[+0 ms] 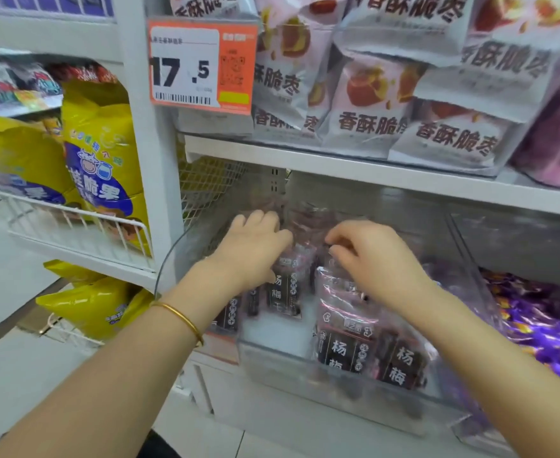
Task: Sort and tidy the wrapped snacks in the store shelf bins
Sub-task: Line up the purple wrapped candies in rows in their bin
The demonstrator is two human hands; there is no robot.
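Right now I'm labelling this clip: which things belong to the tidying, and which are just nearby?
In the job:
left hand
right hand
dark plum snack packets
clear bin

Just nearby:
jujube bags
price tag
yellow snack bags
purple wrapped candies

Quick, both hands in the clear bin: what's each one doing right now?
Left hand: fingers curled among the dark plum packets; actual grip cannot be told.
Right hand: pinching a packet top, thumb and fingers closed.

Both forearms extend forward, palms down. Left hand (pixel 255 249): fingers curled downward. Right hand (pixel 374 256): fingertips pinched together. The hands are near, not touching.
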